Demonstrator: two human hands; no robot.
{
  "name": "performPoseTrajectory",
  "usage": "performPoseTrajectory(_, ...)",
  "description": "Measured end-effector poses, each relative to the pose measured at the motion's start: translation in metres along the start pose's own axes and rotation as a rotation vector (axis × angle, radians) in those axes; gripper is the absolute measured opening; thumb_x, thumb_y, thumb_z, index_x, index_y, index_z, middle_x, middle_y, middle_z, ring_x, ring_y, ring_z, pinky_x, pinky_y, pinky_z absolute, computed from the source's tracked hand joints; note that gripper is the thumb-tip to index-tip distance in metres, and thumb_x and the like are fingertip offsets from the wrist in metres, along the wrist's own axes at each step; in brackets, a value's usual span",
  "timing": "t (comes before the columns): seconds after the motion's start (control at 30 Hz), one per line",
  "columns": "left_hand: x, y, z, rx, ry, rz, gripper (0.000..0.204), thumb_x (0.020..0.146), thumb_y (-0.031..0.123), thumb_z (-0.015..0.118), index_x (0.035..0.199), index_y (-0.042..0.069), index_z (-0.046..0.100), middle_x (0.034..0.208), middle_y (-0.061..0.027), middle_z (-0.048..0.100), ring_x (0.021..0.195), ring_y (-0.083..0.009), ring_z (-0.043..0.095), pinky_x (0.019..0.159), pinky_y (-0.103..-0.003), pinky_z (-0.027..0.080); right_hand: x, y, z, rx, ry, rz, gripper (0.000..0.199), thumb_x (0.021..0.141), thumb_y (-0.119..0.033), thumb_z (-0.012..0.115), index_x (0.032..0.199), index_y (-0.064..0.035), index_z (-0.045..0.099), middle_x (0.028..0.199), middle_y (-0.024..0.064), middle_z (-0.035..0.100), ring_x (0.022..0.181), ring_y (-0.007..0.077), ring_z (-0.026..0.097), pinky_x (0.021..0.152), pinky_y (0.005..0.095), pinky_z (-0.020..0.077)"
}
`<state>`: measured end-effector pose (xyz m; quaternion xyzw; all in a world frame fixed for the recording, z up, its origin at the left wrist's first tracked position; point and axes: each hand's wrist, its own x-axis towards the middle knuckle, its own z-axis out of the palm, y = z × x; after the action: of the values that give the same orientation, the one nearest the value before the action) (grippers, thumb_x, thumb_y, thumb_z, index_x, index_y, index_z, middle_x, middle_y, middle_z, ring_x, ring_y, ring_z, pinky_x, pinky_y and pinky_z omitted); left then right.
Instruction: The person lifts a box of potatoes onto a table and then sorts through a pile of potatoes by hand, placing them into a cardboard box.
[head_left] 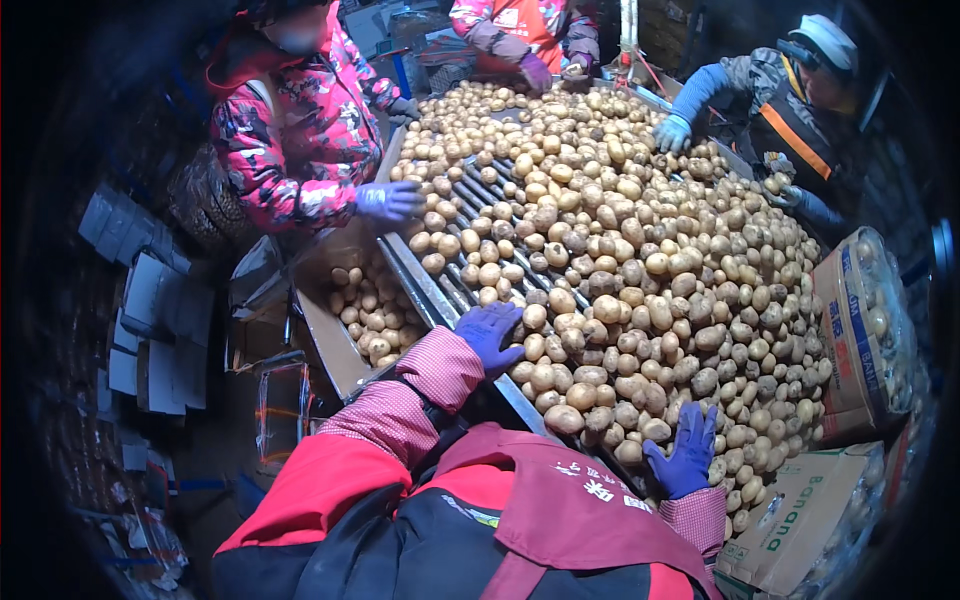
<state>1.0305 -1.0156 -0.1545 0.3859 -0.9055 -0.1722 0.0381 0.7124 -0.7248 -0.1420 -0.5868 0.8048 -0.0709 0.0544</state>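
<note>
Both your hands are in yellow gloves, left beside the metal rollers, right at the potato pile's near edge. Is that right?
No: the head view shows purple gloves, not yellow. The left hand is beside the metal rollers and the right hand at the potato pile's near edge.

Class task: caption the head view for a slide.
Purple-gloved left hand and right hand at a potato heap, three co-workers around it.

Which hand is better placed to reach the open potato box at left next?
Probably the left hand: it lies closer to that box, while the right hand is farther right, against the potatoes.
</note>
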Motion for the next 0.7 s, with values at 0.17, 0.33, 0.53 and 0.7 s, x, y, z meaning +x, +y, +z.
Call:
performPoseTrajectory(0.17, 0.002, -0.001, 0.000, 0.030, -0.038, -0.017, 0.082, 0.080, 0.054, 0.059, 0.144, 0.007, 0.036, 0.148, -0.0190, 0.037, 0.136, -0.0369, 0.035, 0.113, -0.047, 0.027, 0.002, 0.001, -0.003, 0.018, -0.012, -0.021, 0.095, 0.077, -0.058, 0.064, 0.149, -0.0091, 0.026, 0.153, 0.0133, 0.024, 0.145, 0.0386, 0.010, 0.113, 0.0538, 0.0156)
performPoseTrajectory(0.33, 0.006, -0.001, -0.001, -0.053, -0.042, 0.000, 0.084, 0.081, 0.055, 0.060, 0.145, 0.008, 0.034, 0.149, -0.0197, 0.034, 0.137, -0.0404, 0.032, 0.112, -0.048, 0.027, 0.000, -0.001, -0.008, 0.058, -0.035, 0.039, 0.095, 0.077, -0.058, 0.064, 0.149, -0.0089, 0.026, 0.153, 0.0150, 0.024, 0.145, 0.0386, 0.011, 0.111, 0.0570, 0.0171)
performPoseTrajectory(0.53, 0.017, 0.039, 0.005, 0.127, -0.283, 0.047, 0.080, 0.081, 0.070, 0.050, 0.148, 0.032, 0.030, 0.157, -0.0178, 0.015, 0.145, -0.0394, 0.012, 0.107, -0.073, 0.003, 0.007, -0.003, -0.011, 0.041, -0.024, -0.014, 0.095, 0.076, -0.055, 0.066, 0.148, -0.0080, 0.026, 0.150, 0.0160, 0.027, 0.144, 0.0403, 0.013, 0.108, 0.0582, 0.0200)
performPoseTrajectory(0.7, 0.069, -0.019, -0.020, 0.091, -0.152, -0.203, 0.067, 0.086, 0.060, 0.052, 0.146, 0.035, 0.034, 0.155, -0.0227, 0.016, 0.144, -0.0397, 0.015, 0.110, -0.066, -0.001, 0.009, -0.007, -0.010, 0.021, 0.011, -0.006, 0.090, 0.077, -0.052, 0.067, 0.145, -0.0062, 0.030, 0.147, 0.0162, 0.031, 0.142, 0.0420, 0.017, 0.110, 0.0572, 0.0213)
